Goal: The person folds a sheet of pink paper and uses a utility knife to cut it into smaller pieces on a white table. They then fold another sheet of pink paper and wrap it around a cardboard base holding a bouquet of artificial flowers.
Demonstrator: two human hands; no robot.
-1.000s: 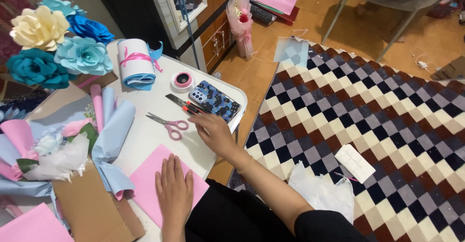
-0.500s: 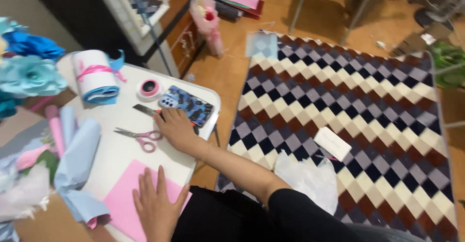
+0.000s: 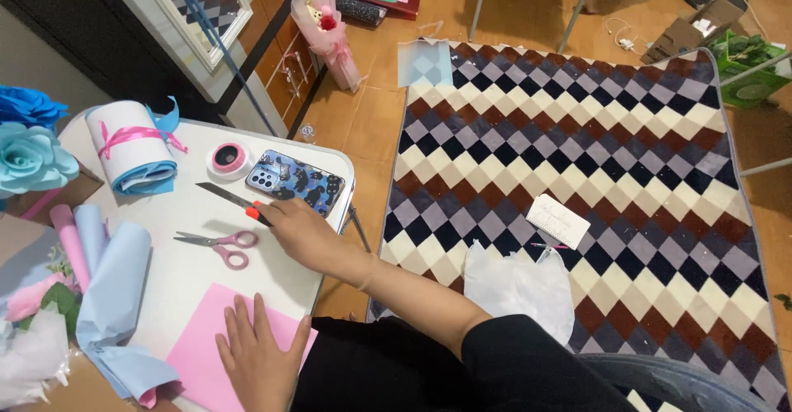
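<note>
Here the right hand [image 3: 299,229] rests on the white table [image 3: 198,214], fingers curled onto the orange handle of a craft knife [image 3: 233,201] lying just beside the phone [image 3: 294,183]. The left hand [image 3: 260,358] lies flat and open on pink paper [image 3: 202,348], near the scissors [image 3: 219,244].

Bare left hand [image 3: 257,362] and right hand [image 3: 299,232], black sleeve [image 3: 528,362] pushed above elbow, black garment beside white table [image 3: 280,284].
</note>
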